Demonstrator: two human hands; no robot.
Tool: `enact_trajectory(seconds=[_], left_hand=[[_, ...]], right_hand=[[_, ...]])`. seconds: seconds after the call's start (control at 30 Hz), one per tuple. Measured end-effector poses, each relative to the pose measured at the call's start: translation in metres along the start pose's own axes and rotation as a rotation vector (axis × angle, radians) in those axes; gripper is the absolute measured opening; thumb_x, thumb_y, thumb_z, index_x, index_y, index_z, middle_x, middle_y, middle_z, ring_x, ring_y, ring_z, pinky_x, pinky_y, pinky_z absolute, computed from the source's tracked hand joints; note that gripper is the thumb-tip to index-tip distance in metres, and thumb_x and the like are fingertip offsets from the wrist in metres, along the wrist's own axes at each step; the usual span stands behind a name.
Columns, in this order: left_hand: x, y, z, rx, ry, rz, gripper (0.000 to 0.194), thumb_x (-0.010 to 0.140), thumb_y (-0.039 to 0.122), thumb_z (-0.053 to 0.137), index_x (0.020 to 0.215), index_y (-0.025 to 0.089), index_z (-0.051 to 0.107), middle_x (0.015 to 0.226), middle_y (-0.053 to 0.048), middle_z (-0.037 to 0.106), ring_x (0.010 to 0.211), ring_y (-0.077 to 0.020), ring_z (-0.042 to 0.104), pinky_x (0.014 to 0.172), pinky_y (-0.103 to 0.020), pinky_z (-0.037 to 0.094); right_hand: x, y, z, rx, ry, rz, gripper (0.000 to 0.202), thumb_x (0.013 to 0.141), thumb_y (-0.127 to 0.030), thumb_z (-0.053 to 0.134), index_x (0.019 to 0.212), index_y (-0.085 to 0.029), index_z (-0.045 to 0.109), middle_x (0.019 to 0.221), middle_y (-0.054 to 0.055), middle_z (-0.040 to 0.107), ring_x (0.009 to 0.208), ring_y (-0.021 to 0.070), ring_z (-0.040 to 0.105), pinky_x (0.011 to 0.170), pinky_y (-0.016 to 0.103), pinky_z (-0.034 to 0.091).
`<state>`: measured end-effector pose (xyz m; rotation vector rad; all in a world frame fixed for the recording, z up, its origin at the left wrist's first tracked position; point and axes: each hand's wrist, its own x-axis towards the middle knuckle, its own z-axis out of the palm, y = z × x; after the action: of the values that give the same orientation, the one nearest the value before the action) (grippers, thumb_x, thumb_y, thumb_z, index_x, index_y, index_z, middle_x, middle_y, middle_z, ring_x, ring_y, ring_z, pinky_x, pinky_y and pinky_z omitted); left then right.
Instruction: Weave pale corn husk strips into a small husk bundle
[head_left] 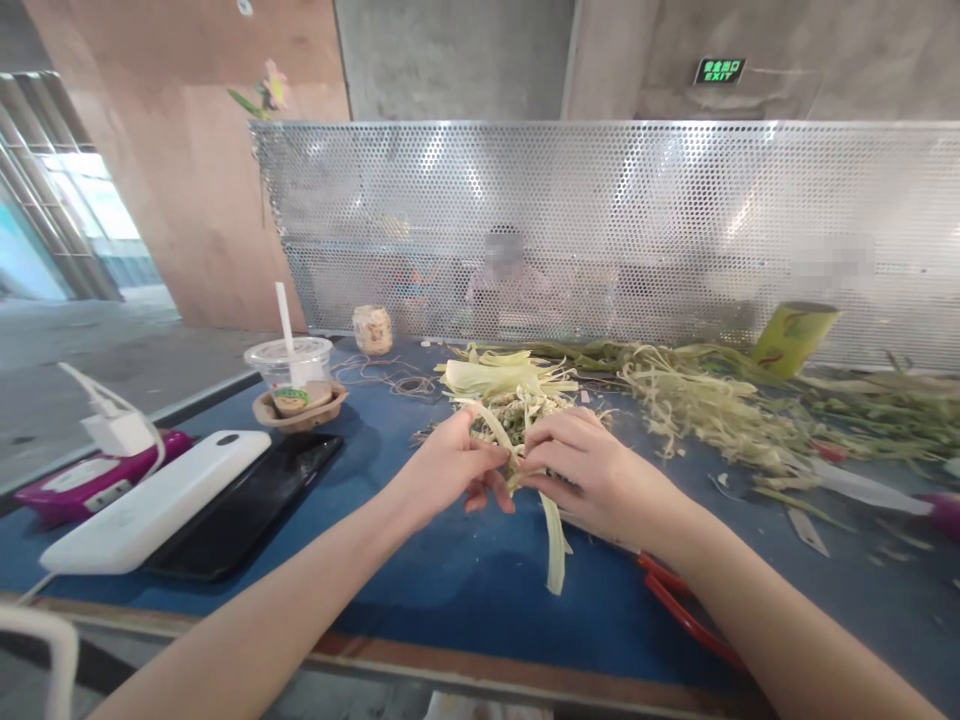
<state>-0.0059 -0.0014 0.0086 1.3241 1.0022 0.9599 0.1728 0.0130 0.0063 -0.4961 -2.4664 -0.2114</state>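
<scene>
My left hand (pixel 450 462) is closed, with thumb and fingers pinching a pale green leaf strip (pixel 555 560) at the middle of the table. Close beside it, my right hand (pixel 592 462) has its fingers bent together on the same strip. The strip's free end hangs down below the fingers toward me. Fingertips partly hide where the strip is gripped. Just behind my hands lies a bunch of pale leaf pieces (pixel 499 378), with small crumbly plant bits around it. Red-handled scissors (pixel 694 608) lie partly under my right forearm.
Left: a phone (pixel 247 510), white power bank (pixel 161 500), purple power strip (pixel 105 475) and plastic cup with straw (pixel 291 370). Right: shredded leaves (pixel 697 400), a purple-handled knife (pixel 874 487), a small metal blade (pixel 808 532) and a yellow-green container (pixel 793 338). A perforated metal screen (pixel 600 200) stands behind.
</scene>
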Motion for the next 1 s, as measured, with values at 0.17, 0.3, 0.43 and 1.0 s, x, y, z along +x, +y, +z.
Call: enact_trajectory(seconds=[0.17,0.3,0.43,1.0], left_hand=[[-0.002,0.003,0.0,-0.017,0.017,0.022,0.06,0.076,0.016,0.056,0.127,0.008,0.025,0.048,0.001,0.06,0.039,-0.0128,0.055,0.032,-0.015,0.029],[-0.002,0.01,-0.003,-0.213,0.15,0.119,0.022,0.075,0.016,0.06,0.095,0.013,0.051,0.053,0.001,0.06,0.04,-0.0072,0.052,0.035,-0.014,0.028],[-0.001,0.009,-0.005,-0.297,0.204,0.173,0.011,0.072,0.019,0.063,0.077,0.013,0.055,0.068,-0.002,0.064,0.047,-0.005,0.053,0.037,-0.014,0.028],[-0.006,0.008,-0.001,-0.141,0.264,0.325,0.07,0.077,0.026,0.06,0.137,0.014,0.026,0.068,-0.001,0.063,0.061,-0.013,0.058,0.045,-0.02,0.035]], right_hand=[[0.0,-0.005,0.0,-0.125,0.119,0.053,0.01,0.082,-0.023,0.056,0.089,-0.019,0.06,0.1,0.01,0.056,0.093,0.0219,0.049,0.081,0.038,0.039],[0.0,-0.009,-0.004,0.007,0.3,0.189,0.012,0.082,-0.026,0.053,0.079,-0.015,0.057,0.077,0.008,0.057,0.075,0.017,0.054,0.067,0.029,0.044],[0.004,-0.009,0.003,0.172,0.008,0.527,0.028,0.082,-0.037,0.051,0.063,-0.018,0.059,0.05,-0.001,0.052,0.042,0.009,0.042,0.043,0.022,0.033],[0.008,-0.004,-0.003,0.832,-0.003,0.732,0.018,0.078,-0.023,0.049,0.062,-0.017,0.05,0.054,-0.004,0.053,0.038,0.004,0.039,0.039,0.017,0.032]])
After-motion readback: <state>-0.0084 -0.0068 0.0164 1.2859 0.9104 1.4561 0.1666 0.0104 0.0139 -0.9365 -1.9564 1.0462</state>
